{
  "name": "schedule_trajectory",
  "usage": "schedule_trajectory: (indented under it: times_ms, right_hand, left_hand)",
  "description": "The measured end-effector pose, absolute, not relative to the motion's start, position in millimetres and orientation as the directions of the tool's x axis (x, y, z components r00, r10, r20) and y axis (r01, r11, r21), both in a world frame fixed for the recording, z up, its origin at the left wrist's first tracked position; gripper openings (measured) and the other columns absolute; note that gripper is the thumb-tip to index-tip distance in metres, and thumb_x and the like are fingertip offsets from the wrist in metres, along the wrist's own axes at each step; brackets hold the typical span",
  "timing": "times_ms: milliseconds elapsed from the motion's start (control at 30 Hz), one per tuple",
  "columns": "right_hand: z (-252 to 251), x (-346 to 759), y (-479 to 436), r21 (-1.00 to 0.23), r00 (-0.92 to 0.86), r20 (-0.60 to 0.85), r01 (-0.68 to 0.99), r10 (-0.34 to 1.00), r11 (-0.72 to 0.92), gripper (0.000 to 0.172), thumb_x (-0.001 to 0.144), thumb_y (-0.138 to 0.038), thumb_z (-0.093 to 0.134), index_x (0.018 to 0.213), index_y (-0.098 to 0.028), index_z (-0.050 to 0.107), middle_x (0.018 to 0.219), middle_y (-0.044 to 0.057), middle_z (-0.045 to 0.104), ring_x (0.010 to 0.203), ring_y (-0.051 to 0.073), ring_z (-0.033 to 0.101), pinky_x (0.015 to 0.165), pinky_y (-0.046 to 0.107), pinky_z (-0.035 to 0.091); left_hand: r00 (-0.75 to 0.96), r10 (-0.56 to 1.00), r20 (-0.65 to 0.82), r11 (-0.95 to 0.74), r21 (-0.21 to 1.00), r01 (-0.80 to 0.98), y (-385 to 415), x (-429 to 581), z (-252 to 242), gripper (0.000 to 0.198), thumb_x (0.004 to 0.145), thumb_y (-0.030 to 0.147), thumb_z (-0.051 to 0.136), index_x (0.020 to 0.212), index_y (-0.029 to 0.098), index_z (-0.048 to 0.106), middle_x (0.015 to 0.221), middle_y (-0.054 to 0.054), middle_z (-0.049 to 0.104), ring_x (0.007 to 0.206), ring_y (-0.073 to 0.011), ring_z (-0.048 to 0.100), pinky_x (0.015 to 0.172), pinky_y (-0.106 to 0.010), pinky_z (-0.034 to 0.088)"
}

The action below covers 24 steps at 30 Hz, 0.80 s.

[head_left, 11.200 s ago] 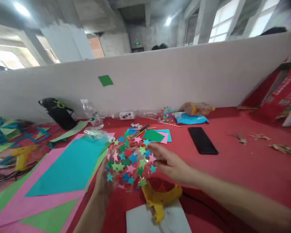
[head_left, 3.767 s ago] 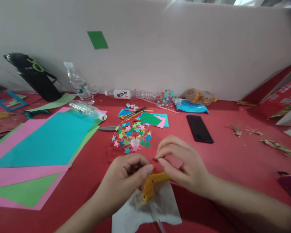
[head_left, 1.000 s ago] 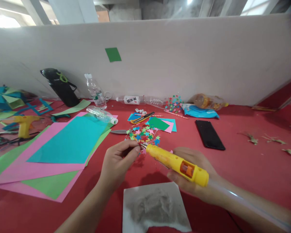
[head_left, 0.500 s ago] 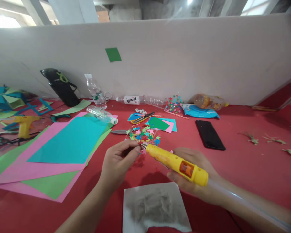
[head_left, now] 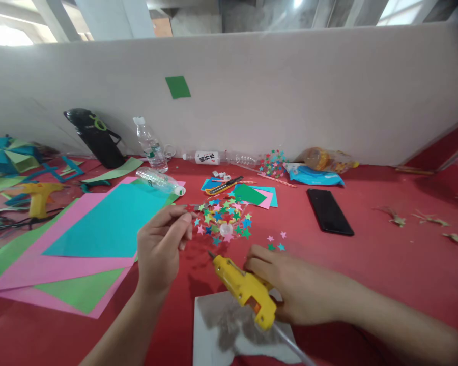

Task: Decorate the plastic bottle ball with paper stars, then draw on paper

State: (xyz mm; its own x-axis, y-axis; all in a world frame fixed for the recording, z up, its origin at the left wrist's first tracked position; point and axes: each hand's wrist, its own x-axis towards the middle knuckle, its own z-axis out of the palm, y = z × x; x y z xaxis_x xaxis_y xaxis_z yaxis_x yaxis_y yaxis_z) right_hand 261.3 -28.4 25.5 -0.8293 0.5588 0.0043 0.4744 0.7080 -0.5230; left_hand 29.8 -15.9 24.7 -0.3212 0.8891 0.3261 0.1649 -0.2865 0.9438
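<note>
Compared with half a second ago, the glue gun (head_left: pixel 245 290) has swung down from the centre right to the lower middle of the frame, its nozzle now apart from the left hand (head_left: pixel 161 249) instead of at its fingertips. The left hand has shifted left, pinching a small red star (head_left: pixel 191 208) between thumb and finger. The right hand (head_left: pixel 301 292) is wrapped round the gun's handle, over the white sheet (head_left: pixel 206 330); whether the gun touches the sheet I cannot tell. Four loose stars (head_left: pixel 281 247), mostly hidden earlier, show right of centre.

The gun is yellow with a dark tip aimed up and left, a clear glue stick trailing from its rear. The ornament (head_left: pixel 226 217), mid-frame, is clear, with green, blue, pink and red stars crowded around a round transparent middle.
</note>
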Motion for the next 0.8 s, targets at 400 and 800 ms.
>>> schedule_trajectory:
  times_ms: [400, 800]
  right_hand:
    - [30, 263, -14, -0.346, -0.788, 0.297, 0.437, 0.539, 0.830, 0.014, 0.091, -0.020, 0.045, 0.092, -0.015, 0.058, 0.092, 0.008, 0.060, 0.083, 0.016, 0.052, 0.076, 0.031, 0.043]
    - [36, 246, -10, -0.131, -0.589, 0.751, 0.311, 0.299, 0.941, 0.005, 0.087, -0.013, 0.054, 0.087, -0.015, 0.058, 0.085, 0.006, 0.064, 0.079, 0.014, 0.055, 0.074, 0.029, 0.048]
  left_hand:
    - [0.188, 0.971, -0.147, 0.184, 0.964, -0.195, -29, 52, 23, 0.013, 0.076, 0.026, 0.058, 0.066, 0.018, 0.058, 0.047, 0.005, 0.048, 0.037, -0.0030, 0.030, 0.035, -0.017, 0.014]
    - [0.462, 0.844, -0.272, 0.431, 0.857, -0.283, -31, 58, 23, 0.016, 0.074, 0.021, 0.052, 0.060, 0.016, 0.050, 0.042, 0.006, 0.038, 0.033, -0.0022, 0.021, 0.033, -0.017, 0.009]
